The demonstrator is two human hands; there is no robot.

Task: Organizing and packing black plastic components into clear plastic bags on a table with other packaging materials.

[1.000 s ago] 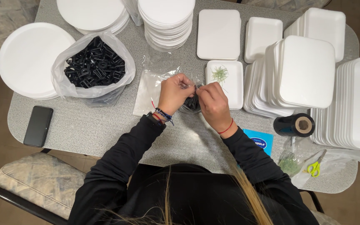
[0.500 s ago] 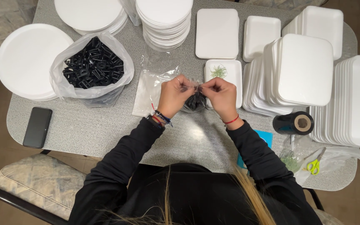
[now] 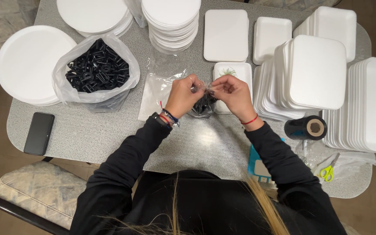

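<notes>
Grey speckled worktop, pretty crowded with white foam trays. Head view: left hand and right hand each pinch the top of a small clear bag of black parts, held just above the worktop's middle, beside a bigger bag of black parts.
</notes>
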